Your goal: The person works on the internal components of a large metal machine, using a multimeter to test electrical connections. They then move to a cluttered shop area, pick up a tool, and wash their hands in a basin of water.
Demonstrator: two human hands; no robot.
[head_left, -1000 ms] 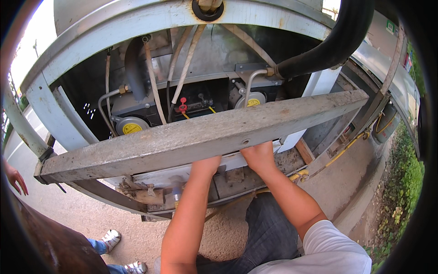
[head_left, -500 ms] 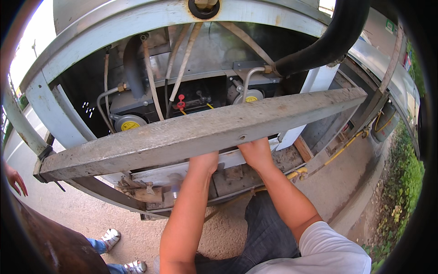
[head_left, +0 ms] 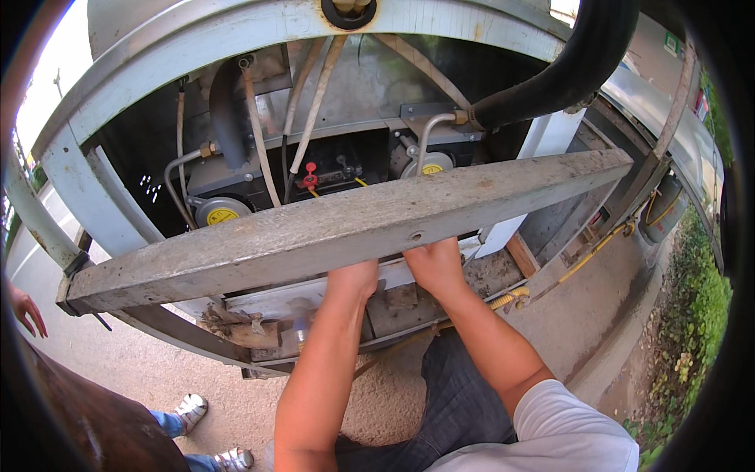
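Two hands: both reach under the beam (head_left: pixel 346 228), into the low opening of the machine.
Left hand (head_left: pixel 354 279): it goes up behind the lower edge of the beam; the fingers are hidden there, so I cannot tell if they are open or closed on something.
Right hand (head_left: pixel 434 266): just beside the left one, knuckles touching the underside of the beam; its fingers are also hidden, I cannot tell their state.
Beam: a long grey bar, flat faces, rough and stained like weathered metal or wood, with one small hole near the middle. It lies across the opening, tilted up toward the right, and it covers what the hands work on.
Panel (head_left: pixel 314 295): pale sheet just below the beam and behind the wrists; the hands seem to press or hold near its upper edge, this is my judgement only.
Frame (head_left: pixel 102 118): curved, light blue-grey painted metal with rust spots; it arches over the inside parts.
Hose (head_left: pixel 566 71): thick, black, rubber-like, bending down from the top right to a metal fitting.
Caps (head_left: pixel 222 215): round yellow discs on grey housings, deep inside.
Thin tubes (head_left: pixel 255 134): pale, hanging down from the top.
Ground (head_left: pixel 157 377): sandy, coarse.
Other person: a hand (head_left: pixel 27 311) at the left edge and silver shoes (head_left: pixel 191 411) below, well apart from the work.
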